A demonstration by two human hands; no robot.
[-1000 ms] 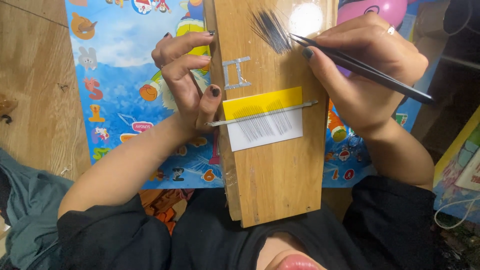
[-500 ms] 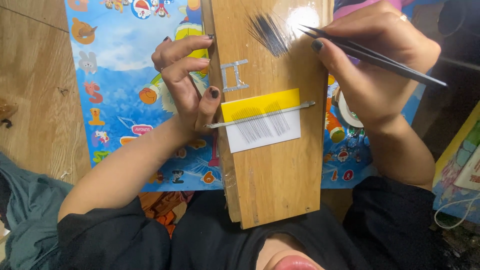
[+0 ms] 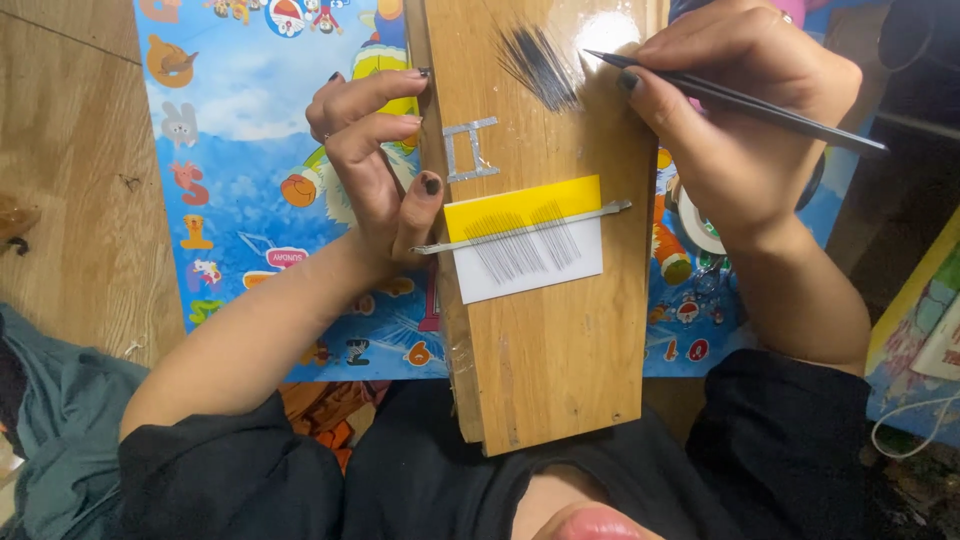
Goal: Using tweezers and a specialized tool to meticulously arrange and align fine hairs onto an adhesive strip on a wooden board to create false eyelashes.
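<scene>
A wooden board (image 3: 545, 350) lies lengthwise in front of me. On it sits a yellow and white card (image 3: 525, 240) with several thin dark hairs laid in a row under a thin metal strip (image 3: 520, 228). A loose tuft of dark hairs (image 3: 538, 65) lies farther up the board. My left hand (image 3: 375, 165) grips the board's left edge, its thumb pressing on the strip's left end. My right hand (image 3: 735, 115) holds black tweezers (image 3: 730, 98), their tip just to the right of the tuft.
Under the board lies a blue cartoon mat (image 3: 260, 180) on a wooden floor (image 3: 70, 200). A roll of tape (image 3: 695, 225) sits on the mat at the right. A colourful box (image 3: 920, 330) and a white cable (image 3: 910, 420) are at far right.
My right hand has shifted slightly right and up, drawing the tweezers' tip off the tuft to its right side. My left hand stays on the board's edge.
</scene>
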